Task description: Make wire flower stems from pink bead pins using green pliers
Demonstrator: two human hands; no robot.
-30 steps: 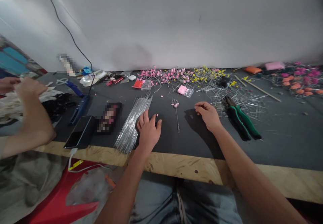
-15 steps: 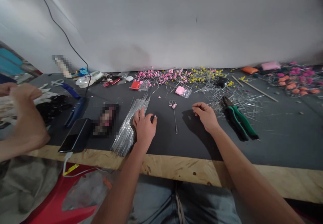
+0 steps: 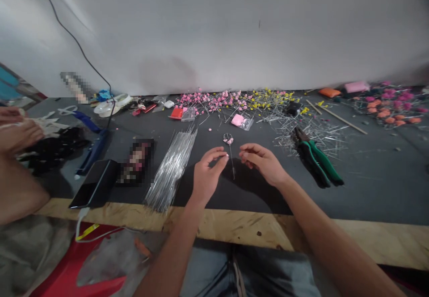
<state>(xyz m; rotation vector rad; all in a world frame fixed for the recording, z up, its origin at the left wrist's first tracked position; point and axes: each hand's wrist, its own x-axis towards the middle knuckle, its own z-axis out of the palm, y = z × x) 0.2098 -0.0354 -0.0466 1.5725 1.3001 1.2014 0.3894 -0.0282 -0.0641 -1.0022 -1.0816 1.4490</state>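
Note:
A pink flower on a wire stem [image 3: 228, 140] lies on the dark tabletop, with a small wire loop at its upper end. Just left of the stem is my left hand [image 3: 209, 174], its thumb and fingers bent and their tips close to one another. My right hand [image 3: 263, 161] hovers on the other side, fingers curled and slightly apart. Nothing shows clearly in either hand. A bundle of straight silver wires [image 3: 172, 167] rests to the left of my left hand. Green-and-black handled pliers [image 3: 315, 161] lie right of my right hand, partly over loose wire pieces [image 3: 328, 134].
Pink [image 3: 197, 100] and yellow wire-stemmed pieces [image 3: 271, 98] line the wall. Near them lie a pink packet [image 3: 237, 119], a red packet [image 3: 176, 113] and a wooden stick [image 3: 346, 120]. A phone [image 3: 95, 185] and another person's hands [image 3: 20, 131] are at left.
My left hand has left the wire bundle and moved right, beside the flower stem. My right hand has come left toward it. At left, the other person's hands have moved lower.

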